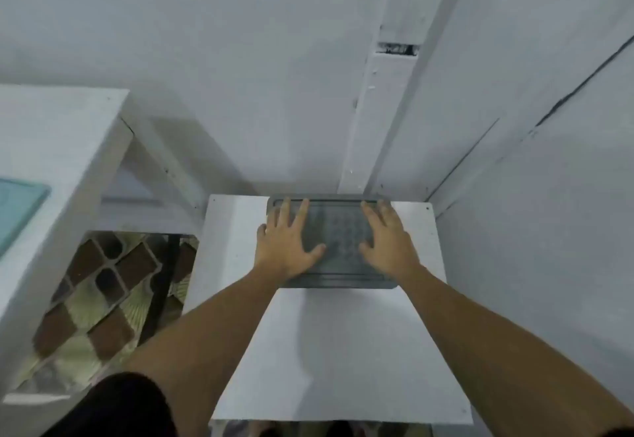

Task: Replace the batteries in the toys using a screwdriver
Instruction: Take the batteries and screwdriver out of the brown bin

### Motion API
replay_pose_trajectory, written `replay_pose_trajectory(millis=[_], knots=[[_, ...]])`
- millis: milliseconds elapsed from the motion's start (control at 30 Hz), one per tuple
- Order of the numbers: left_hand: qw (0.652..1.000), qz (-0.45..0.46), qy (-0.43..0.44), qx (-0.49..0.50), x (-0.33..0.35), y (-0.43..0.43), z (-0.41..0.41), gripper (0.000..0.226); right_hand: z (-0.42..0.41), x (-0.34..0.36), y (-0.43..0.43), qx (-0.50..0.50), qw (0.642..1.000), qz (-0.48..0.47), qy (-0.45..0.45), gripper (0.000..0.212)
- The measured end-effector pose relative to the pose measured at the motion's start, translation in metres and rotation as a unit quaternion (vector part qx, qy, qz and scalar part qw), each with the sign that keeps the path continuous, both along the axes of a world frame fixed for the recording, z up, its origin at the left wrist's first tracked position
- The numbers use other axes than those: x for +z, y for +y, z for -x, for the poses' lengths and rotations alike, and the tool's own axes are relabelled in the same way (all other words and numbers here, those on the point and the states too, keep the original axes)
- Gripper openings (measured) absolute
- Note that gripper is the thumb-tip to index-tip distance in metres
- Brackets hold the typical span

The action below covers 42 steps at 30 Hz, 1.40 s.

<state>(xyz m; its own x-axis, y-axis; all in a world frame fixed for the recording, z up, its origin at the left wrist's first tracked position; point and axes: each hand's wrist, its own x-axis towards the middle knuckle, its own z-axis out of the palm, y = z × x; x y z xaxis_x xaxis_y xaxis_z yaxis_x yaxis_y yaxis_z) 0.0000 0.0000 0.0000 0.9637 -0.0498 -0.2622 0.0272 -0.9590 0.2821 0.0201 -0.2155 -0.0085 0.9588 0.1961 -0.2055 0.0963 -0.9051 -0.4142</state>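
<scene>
stage of task. from left: a side table (58, 134) bears a teal mat (17, 210) at its edge. patterned floor (96, 299) shows in the gap. a white table (343, 351) stands in the corner, with a grey tray (338, 281) at its far edge, against the wall. no toy, battery or screwdriver shows on either table; whether any lies out of frame cannot be told. judged from this, the work has not begun: no cover is unscrewed, no cell swapped, and every step is left. the tray may be meant as a work surface, though that is a guess.

pose of hands. both bare arms reach forward, nearly straight. the left hand (286, 244) lies palm down on the tray's left part, fingers straight and spread, thumb pointing inward. the right hand (386, 243) mirrors it on the right part, fingers reaching toward the far right corner. neither hand grips anything. both rest flat and apart, with the tray's mottled middle bare between them.
</scene>
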Motion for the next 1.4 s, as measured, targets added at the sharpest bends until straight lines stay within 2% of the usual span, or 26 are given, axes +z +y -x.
replay_pose_trajectory(millis=[67, 133, 233, 300, 367, 533, 633, 767, 1000, 1133, 1233, 1400], knots=[[0.998, -0.030, 0.049, -0.007, -0.026, -0.001, 0.003, 0.091, -0.001, -0.026, 0.001, -0.007, 0.997, 0.063, 0.034, 0.072], [0.997, -0.048, 0.058, 0.003, -0.055, 0.003, 0.010, 0.085, 0.003, -0.049, 0.000, -0.034, 0.992, 0.103, 0.062, 0.064], [0.998, -0.049, 0.016, 0.027, -0.072, 0.005, 0.012, 0.077, 0.005, -0.076, -0.002, -0.070, 0.994, 0.080, 0.027, 0.055], [0.998, -0.041, 0.002, 0.045, -0.075, 0.007, 0.009, 0.081, 0.005, -0.085, -0.006, -0.077, 0.996, 0.045, -0.018, 0.050], [0.998, -0.044, 0.008, 0.050, -0.075, 0.009, 0.008, 0.087, 0.006, -0.088, -0.011, -0.079, 0.996, 0.033, -0.024, 0.049], [0.997, -0.042, 0.011, 0.066, -0.076, 0.009, 0.007, 0.092, 0.004, -0.079, -0.026, -0.143, 0.989, -0.018, 0.045, 0.058], [0.996, -0.036, 0.019, 0.077, -0.076, 0.012, 0.005, 0.098, 0.000, -0.076, -0.028, -0.143, 0.987, -0.004, 0.078, 0.062], [0.996, -0.056, 0.010, 0.064, -0.078, 0.015, 0.000, 0.103, -0.003, -0.072, -0.033, -0.176, 0.981, -0.004, 0.077, 0.079], [0.994, -0.106, -0.015, 0.020, -0.082, 0.021, -0.001, 0.104, 0.002, -0.075, -0.036, -0.211, 0.973, 0.005, 0.098, 0.085], [0.990, -0.120, -0.011, 0.069, -0.082, 0.030, 0.002, 0.104, 0.002, -0.078, -0.036, -0.212, 0.972, 0.001, 0.098, 0.087], [0.992, -0.065, 0.017, 0.103, -0.084, 0.021, 0.005, 0.108, 0.002, -0.082, -0.038, -0.219, 0.971, -0.018, 0.099, 0.094], [0.971, 0.110, 0.039, 0.210, -0.085, 0.017, 0.002, 0.130, 0.004, -0.088, -0.033, -0.245, 0.963, -0.081, 0.080, 0.096]])
